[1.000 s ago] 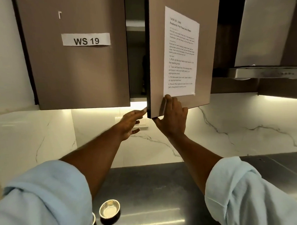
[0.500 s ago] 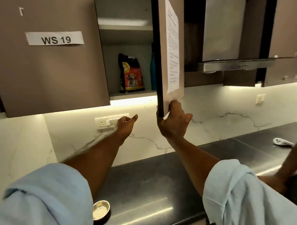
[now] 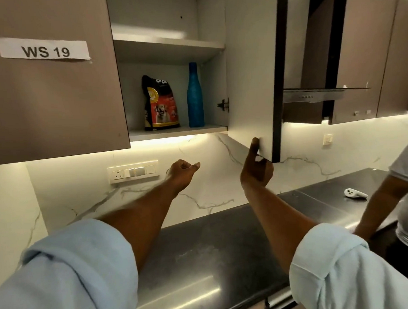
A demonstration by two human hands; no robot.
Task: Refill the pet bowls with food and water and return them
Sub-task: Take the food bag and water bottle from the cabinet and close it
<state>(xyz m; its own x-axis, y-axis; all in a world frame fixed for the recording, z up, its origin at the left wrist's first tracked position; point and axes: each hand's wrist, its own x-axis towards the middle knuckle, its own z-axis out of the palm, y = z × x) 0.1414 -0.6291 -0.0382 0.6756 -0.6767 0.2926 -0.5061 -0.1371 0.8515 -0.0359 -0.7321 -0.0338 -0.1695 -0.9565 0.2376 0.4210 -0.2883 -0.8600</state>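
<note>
The wall cabinet stands wide open. On its lower shelf [image 3: 197,129] a black and red dog food bag [image 3: 160,102] stands upright, with a tall blue bottle [image 3: 195,96] to its right. My right hand [image 3: 256,167] grips the bottom corner of the opened cabinet door [image 3: 249,82], thumb on the inner face. My left hand [image 3: 181,172] hovers below the shelf, fingers loosely curled with nothing in them, a short way from the bag. No pet bowl is in view.
The dark steel counter [image 3: 214,247] runs below. A closed door labelled WS 19 [image 3: 50,91] is at left, a switch plate [image 3: 133,171] on the marble wall. Another person's arm [image 3: 383,205] leans on the counter at right, near a white controller [image 3: 354,193]. A range hood [image 3: 317,95] hangs beyond the door.
My right hand has swung the cabinet door fully open, showing the bag and bottle. The view shifted, so the small metal bowl on the counter has left the frame.
</note>
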